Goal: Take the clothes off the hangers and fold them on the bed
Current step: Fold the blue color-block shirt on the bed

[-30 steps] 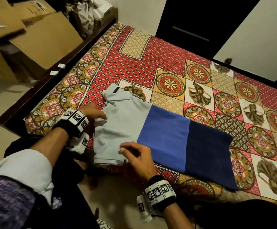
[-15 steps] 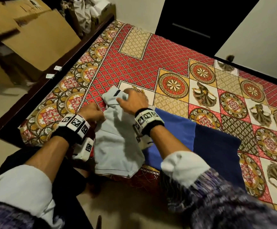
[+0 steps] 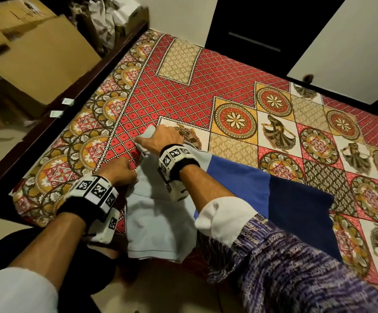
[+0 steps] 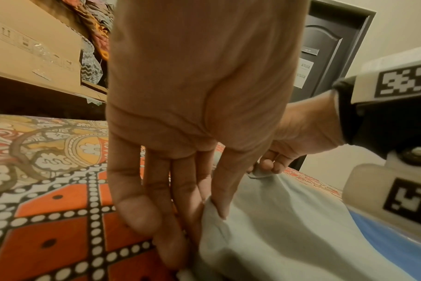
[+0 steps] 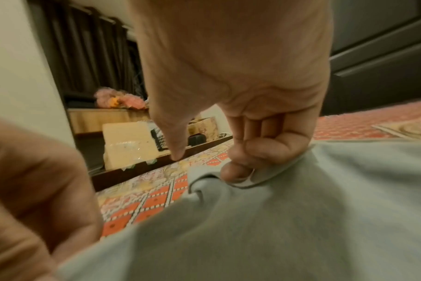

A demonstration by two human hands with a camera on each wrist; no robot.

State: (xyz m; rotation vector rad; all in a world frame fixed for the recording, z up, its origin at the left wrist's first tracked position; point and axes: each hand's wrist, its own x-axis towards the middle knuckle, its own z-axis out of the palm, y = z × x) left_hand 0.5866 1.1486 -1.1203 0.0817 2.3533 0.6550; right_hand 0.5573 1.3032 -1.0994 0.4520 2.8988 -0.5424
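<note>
From the head view, your right hand and left hand both hold the pale grey end of the grey-and-blue colour-block polo shirt lying at the near edge of the red patterned bedspread, likely to square the collar for folding; left-wrist view: fingers nearly straight, thumb pinching the fabric edge; right-wrist view: curled fingers pinch the collar

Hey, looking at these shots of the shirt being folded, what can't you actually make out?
- Head view: right hand covers the shirt collar.
- Head view: the right sleeve hides part of the shirt's blue panels.
- Left wrist view: left hand fingertips blocked by fabric.
- No hangers in any view.
</note>
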